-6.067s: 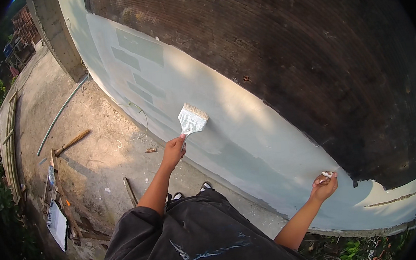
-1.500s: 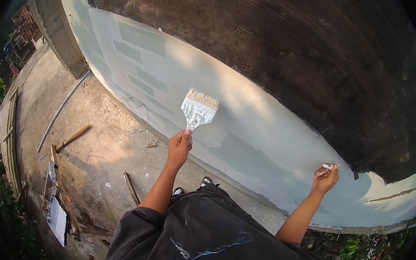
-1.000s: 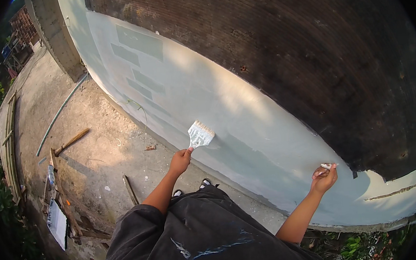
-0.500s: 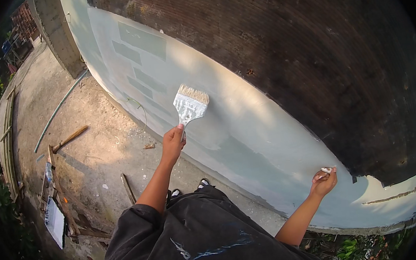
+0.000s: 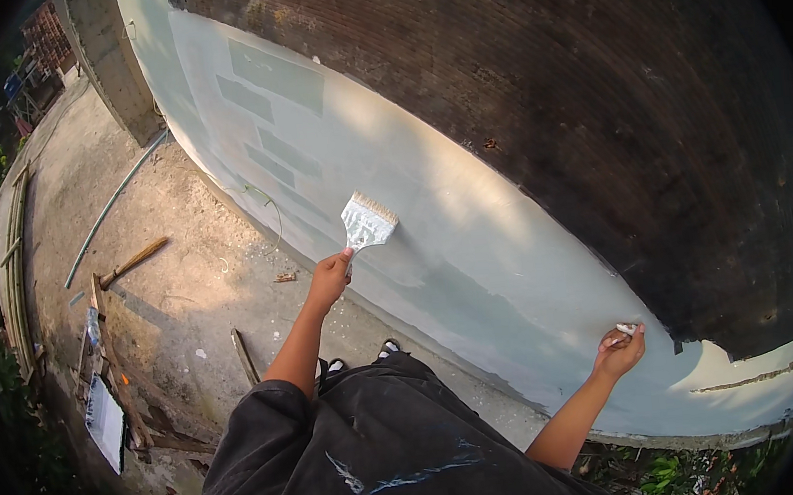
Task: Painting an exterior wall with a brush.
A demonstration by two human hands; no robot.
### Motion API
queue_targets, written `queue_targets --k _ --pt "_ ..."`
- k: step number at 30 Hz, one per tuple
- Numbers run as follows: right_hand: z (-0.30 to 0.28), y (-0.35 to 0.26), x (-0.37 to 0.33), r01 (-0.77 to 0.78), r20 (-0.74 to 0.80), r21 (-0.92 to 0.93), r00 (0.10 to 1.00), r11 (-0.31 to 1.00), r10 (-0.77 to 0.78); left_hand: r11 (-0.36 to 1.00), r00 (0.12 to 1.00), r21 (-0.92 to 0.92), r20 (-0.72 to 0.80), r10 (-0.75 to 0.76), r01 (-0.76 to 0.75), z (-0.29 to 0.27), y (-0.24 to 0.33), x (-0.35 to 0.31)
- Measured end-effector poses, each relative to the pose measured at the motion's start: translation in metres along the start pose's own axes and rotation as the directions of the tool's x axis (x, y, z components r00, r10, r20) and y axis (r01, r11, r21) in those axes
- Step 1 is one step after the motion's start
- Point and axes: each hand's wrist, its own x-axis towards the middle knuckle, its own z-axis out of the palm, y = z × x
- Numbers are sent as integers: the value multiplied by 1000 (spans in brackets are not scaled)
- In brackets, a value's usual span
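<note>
My left hand [image 5: 330,280] is closed round the handle of a wide, flat paintbrush [image 5: 366,224]. White paint coats the brush's head, and its pale bristles point up and away from me, at the grey-white wall [image 5: 471,232]; I cannot tell whether they touch it. Farther right, my right hand [image 5: 619,356] is closed on a small whitish object [image 5: 626,329] close to the wall, near the lower end of a large dark panel [image 5: 593,117]. The kind of object is hard to make out. Greener rectangular patches show on the wall beyond the brush.
On the concrete floor at left lie a wooden-handled tool [image 5: 134,263], a bluish pipe [image 5: 110,208], long poles [image 5: 17,271], scrap wood [image 5: 178,443] and a white paint tray [image 5: 104,422]. A concrete pillar [image 5: 107,65] stands far left. Green plants [image 5: 666,477] grow below the wall at right.
The paintbrush in my left hand has moved slightly down, and its bristles now look shorter and more tilted. My right hand has barely shifted.
</note>
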Motion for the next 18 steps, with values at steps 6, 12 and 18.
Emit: queue_targets --k 6,12,18 --pt "2 1 0 9 -6 -1 1000 1000 -9 959 994 279 -108 -13 43 -37 -57 5" --pt "3 1 0 -28 -46 21 999 999 29 792 965 578 -255 -53 196 -54 -70 8" --pt "4 1 -1 18 -20 -9 1000 1000 -18 831 975 552 -212 60 69 -33 -14 6"
